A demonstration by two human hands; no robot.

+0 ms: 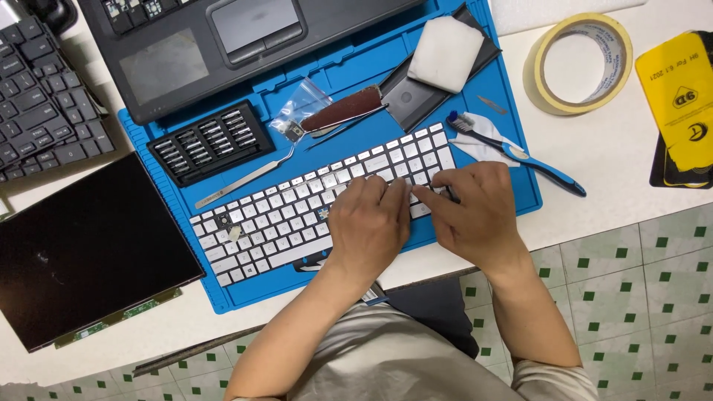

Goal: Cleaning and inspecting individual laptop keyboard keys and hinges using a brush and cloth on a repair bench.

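A loose white laptop keyboard (297,212) lies slanted on a blue work mat (512,160). A few keycaps are off near its left end and middle. My left hand (369,223) rests palm down on the keyboard's right half, fingers bent onto the keys. My right hand (475,212) sits beside it at the keyboard's right end, with the index finger pressing toward a key between the two hands. Whether a small part is pinched there is hidden by the fingers.
On the mat: metal tweezers (245,177), a black bit case (210,141), a small plastic bag (298,111), a white foam block (444,53), a blue brush (520,154). A dark laptop base (193,52), a black screen panel (82,249), another keyboard (37,96), a tape roll (583,63), yellow packages (679,104).
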